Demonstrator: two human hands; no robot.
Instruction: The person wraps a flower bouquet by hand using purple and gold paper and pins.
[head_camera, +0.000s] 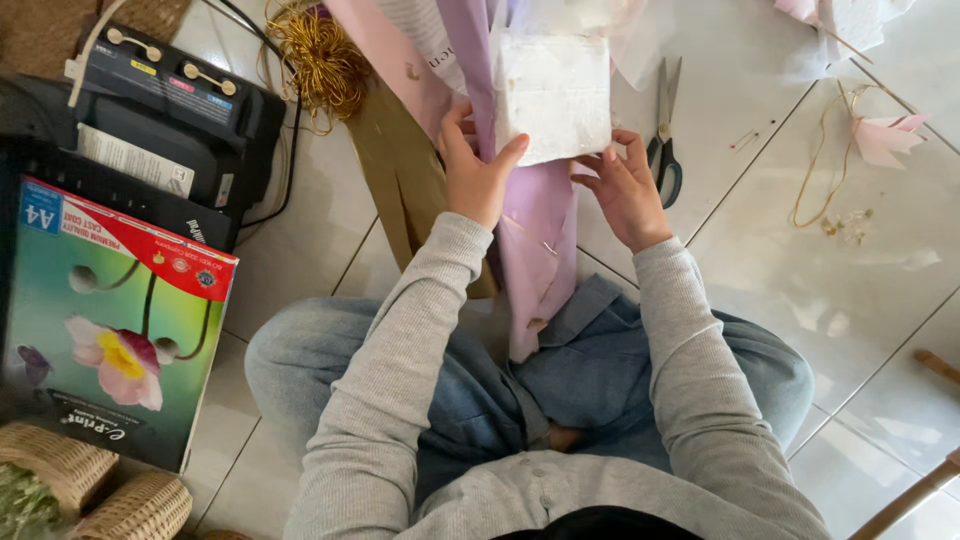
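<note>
Both grey-sleeved arms reach forward over crossed legs, left hand (474, 172) raised with fingers curled and thumb extended up, right hand (622, 188) beside it, fingers pinched.

**Where things lie on the floor**

The person sits on the floor (830, 280) with a paper wrap (535, 210) across the lap, running away toward the far edge. A foam block (552, 95) rests on the wrap, between the left hand (475, 165) and the right hand (625, 190). Scissors (663, 140) lie just right of the block. A coil of cord (320, 55) sits left of the wrap; further left stands a printer (165, 110), with a paper box (105, 320) nearer and baskets (90, 485) at the near left corner.
</note>
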